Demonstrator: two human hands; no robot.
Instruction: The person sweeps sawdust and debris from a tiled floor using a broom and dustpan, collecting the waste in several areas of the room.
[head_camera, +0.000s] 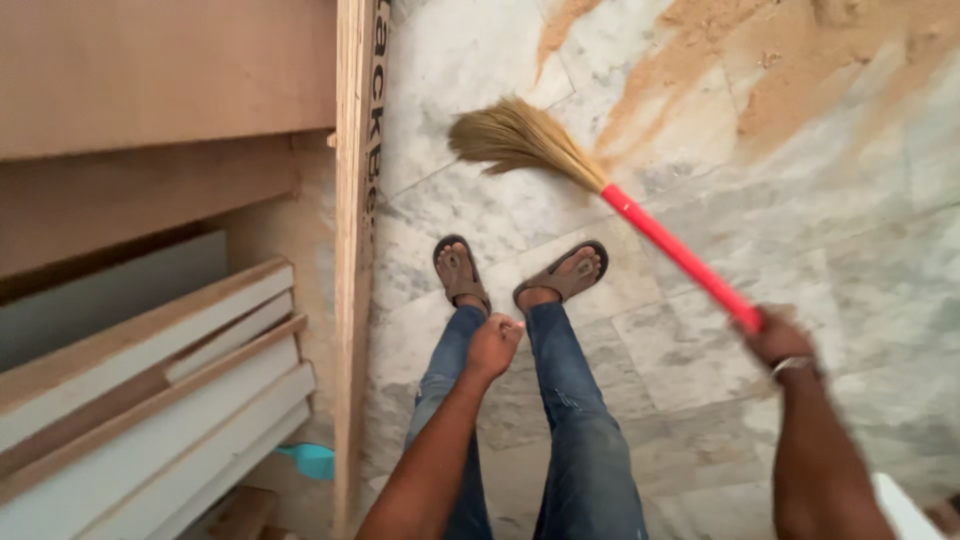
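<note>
Sweeping sawdust off pale marble with a red-handled straw broom.

Right hand (778, 338) clenched round the near end of the red plastic handle of the straw-bristled broom (600, 185), bristles splayed on the grey-white marble floor (850, 250) well ahead of the fingers, beside the tan sawdust drift (760, 80). Left hand (492, 345) curled into a loose fist, holding nothing, hanging over the blue-jeaned knees. Likely trouble: bristles catching the upright plywood sheet edge (352, 250) just left of the fist, dust flicked onto the sandalled feet (520, 275), or fine dust making the stone slippery. Hard to make out: right fingers motion-blurred; a turquoise plastic object (310, 460) half hidden behind the stacked white-faced boards (150, 400); broom grip end covered.
</note>
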